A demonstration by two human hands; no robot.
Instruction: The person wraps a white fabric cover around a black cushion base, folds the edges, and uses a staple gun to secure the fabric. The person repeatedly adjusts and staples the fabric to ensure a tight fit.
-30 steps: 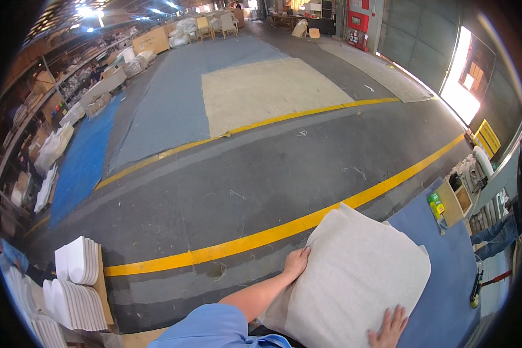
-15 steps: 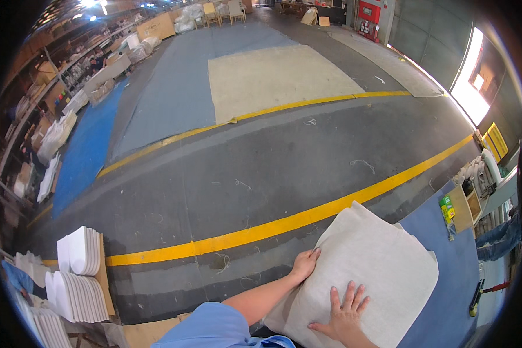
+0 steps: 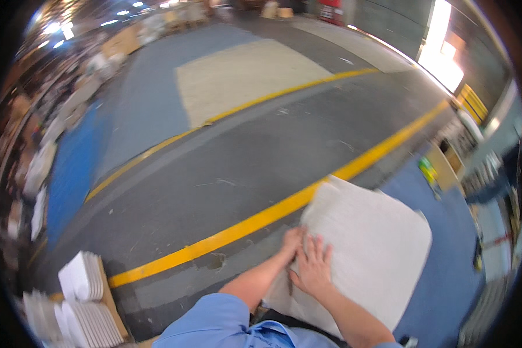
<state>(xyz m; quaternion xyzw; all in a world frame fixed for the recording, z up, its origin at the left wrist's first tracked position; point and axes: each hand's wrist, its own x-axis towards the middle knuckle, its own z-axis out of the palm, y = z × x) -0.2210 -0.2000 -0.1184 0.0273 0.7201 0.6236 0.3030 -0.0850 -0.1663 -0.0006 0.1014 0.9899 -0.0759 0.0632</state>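
Observation:
An off-white, fabric-covered cushion (image 3: 371, 243) with rounded corners lies in front of me on a blue-topped table. My left hand (image 3: 292, 240) is at its left edge, fingers curled over the edge and gripping it; the thumb side is blurred. Flat on top of the cushion, close beside the left hand, rests my right hand (image 3: 314, 264) with its fingers stretched out. The cushion's near left side slopes down toward my body, where my arms partly hide it.
The blue tabletop (image 3: 452, 255) extends to the right, with a wooden box (image 3: 445, 162) and a green-yellow packet (image 3: 428, 169) at its far end. Stacked white pads (image 3: 90, 322) stand at the lower left. Yellow lines (image 3: 232, 235) cross the grey floor.
My right hand has slid left and forward over the cushion, up to the left hand. The left hand stays at the left edge. The whole view has shifted and tilted.

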